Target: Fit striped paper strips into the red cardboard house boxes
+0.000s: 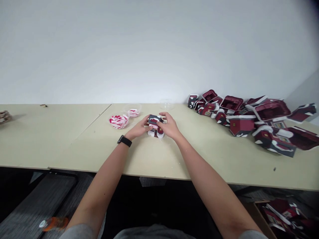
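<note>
A small dark red house (pixel 160 131) with a dark roof and white snow-like trim stands on the table between my hands. My left hand (pixel 140 128) grips its left side, the thumb across the front. On the right side my right hand (pixel 170 126) holds it too, with the thumb on the front near the roof edge. A red-and-white striped strip runs along the front under the roof. Just left of my hands sits a clear bowl (pixel 114 124) of red-and-white striped pieces, with a second such bowl (pixel 138 108) behind it.
A heap of similar houses (pixel 241 125) covers the table's right side. Near the wall stands a clear empty-looking container (pixel 166 105). Below the table are a box of houses (pixel 265 221) at right and an orange bottle (pixel 55 223) at left.
</note>
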A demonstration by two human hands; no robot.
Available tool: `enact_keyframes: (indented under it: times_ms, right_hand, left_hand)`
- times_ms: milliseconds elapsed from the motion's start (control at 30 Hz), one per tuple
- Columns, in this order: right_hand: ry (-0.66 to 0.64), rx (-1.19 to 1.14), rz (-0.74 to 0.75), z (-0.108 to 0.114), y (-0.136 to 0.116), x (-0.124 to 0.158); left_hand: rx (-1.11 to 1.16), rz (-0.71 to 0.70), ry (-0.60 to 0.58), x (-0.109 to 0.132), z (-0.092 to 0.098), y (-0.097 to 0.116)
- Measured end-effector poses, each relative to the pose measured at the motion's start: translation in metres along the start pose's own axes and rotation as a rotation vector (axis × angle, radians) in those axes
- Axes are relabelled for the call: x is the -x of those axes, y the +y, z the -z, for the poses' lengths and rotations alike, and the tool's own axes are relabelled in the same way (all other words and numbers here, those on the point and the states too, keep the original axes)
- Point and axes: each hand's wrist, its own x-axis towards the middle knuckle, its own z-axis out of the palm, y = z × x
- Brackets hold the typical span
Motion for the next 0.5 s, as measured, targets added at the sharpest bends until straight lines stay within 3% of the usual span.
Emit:
enact_keyframes:
  times_ms: [500]
  right_hand:
    - [0.037,-0.062,0.023,-0.0017,0.0006,-0.0006]
  left_hand:
    - [0.041,0.012,-0.002,-0.0015,0.0004,-0.0029]
